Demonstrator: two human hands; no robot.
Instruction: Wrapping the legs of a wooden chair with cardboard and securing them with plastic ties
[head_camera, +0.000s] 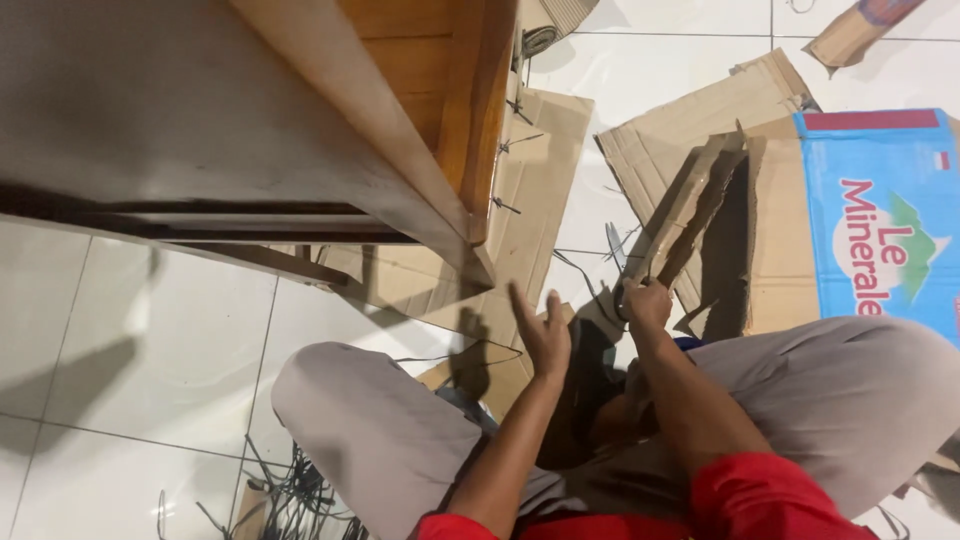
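I sit cross-legged on a white tiled floor, in grey trousers and red sleeves. My left hand (541, 335) is raised with fingers spread and holds nothing; it hovers near the corner of a wooden table (420, 180). My right hand (645, 303) is closed around the handles of a pair of scissors (618, 250), whose blades point away from me. The blades lie beside a folded strip of brown cardboard (700, 200). Black cable ties (505, 150) stick out along the table's edge.
Flattened cardboard sheets (540, 200) cover the floor ahead. A cardboard box with a blue printed panel (880, 210) lies at the right. A bundle of black ties (295, 490) sits by my left knee. A cardboard roll (545, 25) lies at the top.
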